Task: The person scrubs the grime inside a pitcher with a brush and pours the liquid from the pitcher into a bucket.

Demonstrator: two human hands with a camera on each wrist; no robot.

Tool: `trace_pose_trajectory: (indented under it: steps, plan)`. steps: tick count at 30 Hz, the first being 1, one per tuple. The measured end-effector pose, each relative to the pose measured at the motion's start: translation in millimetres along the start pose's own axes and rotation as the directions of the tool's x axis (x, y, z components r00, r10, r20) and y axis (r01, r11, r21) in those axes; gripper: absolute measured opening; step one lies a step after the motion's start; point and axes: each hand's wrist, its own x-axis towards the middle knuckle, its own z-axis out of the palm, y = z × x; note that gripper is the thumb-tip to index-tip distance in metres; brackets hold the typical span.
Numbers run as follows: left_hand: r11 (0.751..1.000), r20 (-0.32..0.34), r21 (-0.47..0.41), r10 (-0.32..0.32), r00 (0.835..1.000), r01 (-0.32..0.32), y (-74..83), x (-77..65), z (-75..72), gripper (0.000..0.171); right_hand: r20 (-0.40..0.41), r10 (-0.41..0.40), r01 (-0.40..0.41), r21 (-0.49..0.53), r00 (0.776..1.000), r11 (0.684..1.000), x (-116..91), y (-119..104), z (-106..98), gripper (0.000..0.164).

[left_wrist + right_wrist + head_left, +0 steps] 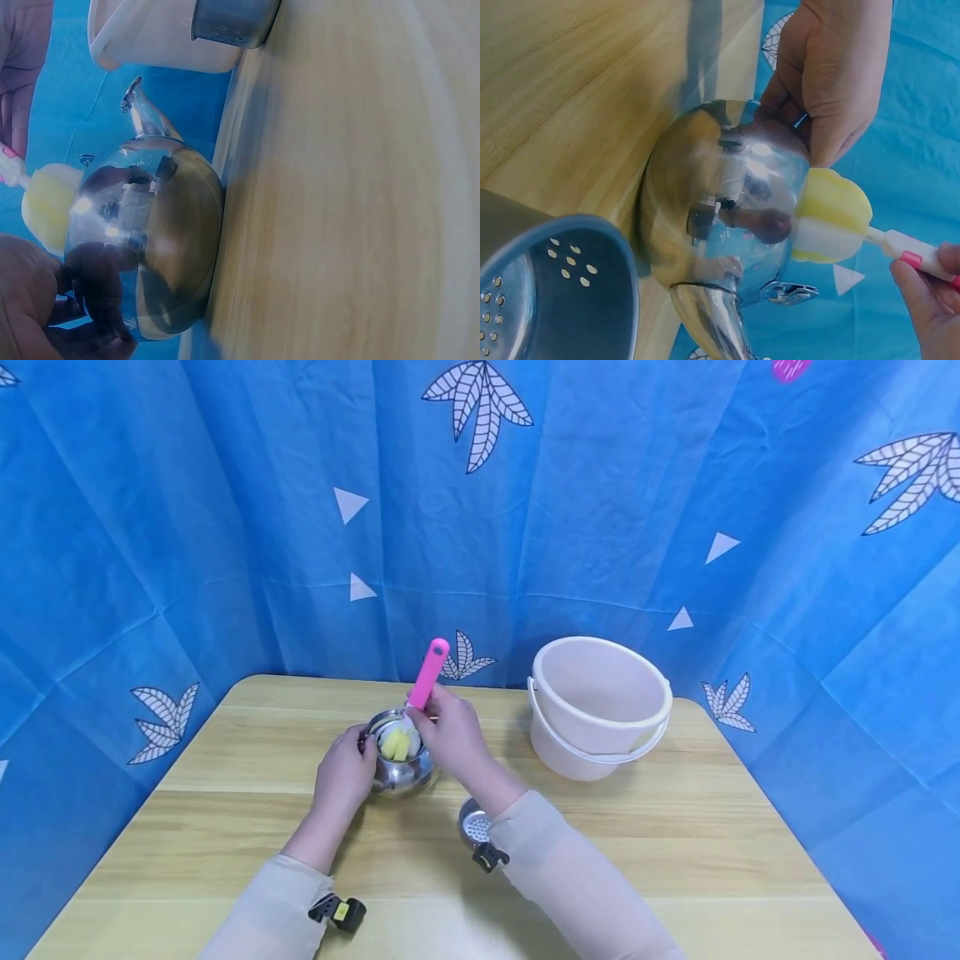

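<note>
A shiny metal teapot [401,777] stands on the table, its spout visible in both wrist views. My left hand [347,770] holds the pot at its rim on the left side. My right hand [456,731] grips a sponge brush by its pink and white handle [430,675]. The brush's yellow and white sponge head [831,217] sits at the pot's open mouth, partly inside it. A metal strainer cup [577,270] with holes in its base stands near the pot, partly hidden by the right forearm in the head view.
A white bucket [600,710] with its handle hanging down stands at the back right of the wooden table [420,877]. A blue patterned curtain [600,485] hangs behind and along both sides.
</note>
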Motion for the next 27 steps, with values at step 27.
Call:
trace_pose_trajectory:
  steps: [27]
  plan:
    - [1.000, 0.011, 0.009, 0.002, 1.000, -0.002, -0.2, -1.3, -1.1, 0.046, -0.033, 0.027, -0.026, 0.034, 0.999, 0.999, -2.6, 4.7, 5.9, 0.017]
